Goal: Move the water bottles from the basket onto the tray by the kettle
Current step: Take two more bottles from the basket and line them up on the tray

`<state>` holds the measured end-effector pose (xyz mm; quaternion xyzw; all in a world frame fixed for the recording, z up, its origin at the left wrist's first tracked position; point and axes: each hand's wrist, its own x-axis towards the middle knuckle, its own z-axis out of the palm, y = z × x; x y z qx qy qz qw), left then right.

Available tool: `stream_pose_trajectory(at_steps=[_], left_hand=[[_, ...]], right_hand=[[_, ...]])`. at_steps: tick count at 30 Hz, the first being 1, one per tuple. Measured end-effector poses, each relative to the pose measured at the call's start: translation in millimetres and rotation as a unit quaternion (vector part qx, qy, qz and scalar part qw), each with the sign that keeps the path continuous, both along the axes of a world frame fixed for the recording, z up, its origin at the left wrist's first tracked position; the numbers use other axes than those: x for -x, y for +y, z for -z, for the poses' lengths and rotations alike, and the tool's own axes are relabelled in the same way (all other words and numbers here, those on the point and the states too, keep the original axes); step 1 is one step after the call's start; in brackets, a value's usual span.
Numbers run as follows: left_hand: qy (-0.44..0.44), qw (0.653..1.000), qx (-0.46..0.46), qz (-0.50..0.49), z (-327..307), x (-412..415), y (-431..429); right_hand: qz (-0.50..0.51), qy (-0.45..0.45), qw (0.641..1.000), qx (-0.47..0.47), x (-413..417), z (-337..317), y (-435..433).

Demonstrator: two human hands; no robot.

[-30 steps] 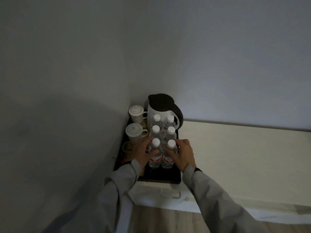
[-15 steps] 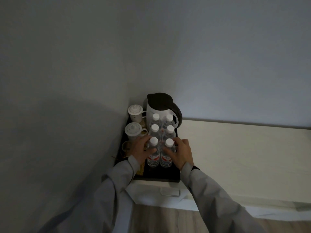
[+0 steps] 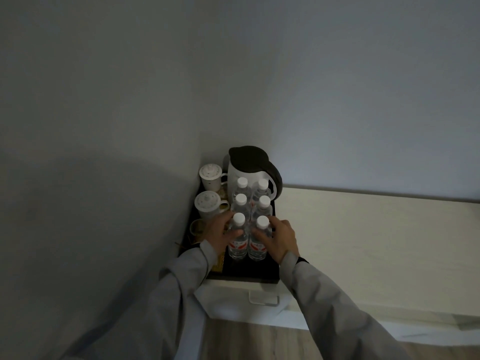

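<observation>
Several clear water bottles with white caps stand in two rows on a black tray (image 3: 249, 274), in front of a white kettle (image 3: 250, 168) with a dark lid. My left hand (image 3: 220, 235) wraps the near left bottle (image 3: 237, 245). My right hand (image 3: 279, 240) wraps the near right bottle (image 3: 257, 249). Both bottles stand upright on the tray, touching each other. No basket is in view.
Two lidded white cups (image 3: 210, 205) and a small bowl (image 3: 197, 227) fill the tray's left side against the wall corner. The tray sits on a pale counter (image 3: 363, 242) that stretches right. A drawer handle (image 3: 263, 300) shows below the tray.
Both hands stay around the two near bottles; they have shifted slightly along with the view. The bottles have not visibly moved.
</observation>
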<state>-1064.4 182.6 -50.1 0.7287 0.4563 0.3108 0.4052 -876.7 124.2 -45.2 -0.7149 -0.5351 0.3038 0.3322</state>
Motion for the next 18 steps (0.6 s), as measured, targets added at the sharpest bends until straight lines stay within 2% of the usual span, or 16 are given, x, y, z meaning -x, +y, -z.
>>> stream_pose_trajectory(at_steps=[5,18], left_hand=[[-0.006,1.000,0.008,0.002,2.6,1.9,1.4],[0.006,0.998,-0.048,-0.031,8.8,-0.1,0.1]], right_hand=[[0.012,0.003,1.000,-0.006,1.7,2.2,1.1],[0.013,-0.002,1.000,-0.014,-0.3,6.2,0.5]])
